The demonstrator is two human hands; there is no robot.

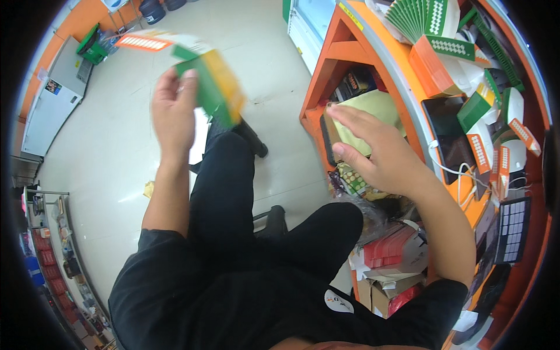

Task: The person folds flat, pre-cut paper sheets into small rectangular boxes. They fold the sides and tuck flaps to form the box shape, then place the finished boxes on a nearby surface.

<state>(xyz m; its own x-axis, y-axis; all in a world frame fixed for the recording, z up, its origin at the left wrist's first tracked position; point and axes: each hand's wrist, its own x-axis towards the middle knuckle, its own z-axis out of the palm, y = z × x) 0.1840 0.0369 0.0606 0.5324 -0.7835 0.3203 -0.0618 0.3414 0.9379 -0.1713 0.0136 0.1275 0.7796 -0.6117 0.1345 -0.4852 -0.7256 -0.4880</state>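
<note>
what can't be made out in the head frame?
All in the head view:
Green-and-yellow carton in the left hand: print and edges lost to blur.
Pale-yellow flat item: partly hidden behind the right hand.
Black tablet: right side covered by cartons.
Small rack goods: too small to identify.

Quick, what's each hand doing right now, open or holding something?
Left hand: closed on a green-and-yellow carton, which is motion-blurred.
Right hand: open, thumb apart from the fingers, nothing visible in it.
</note>
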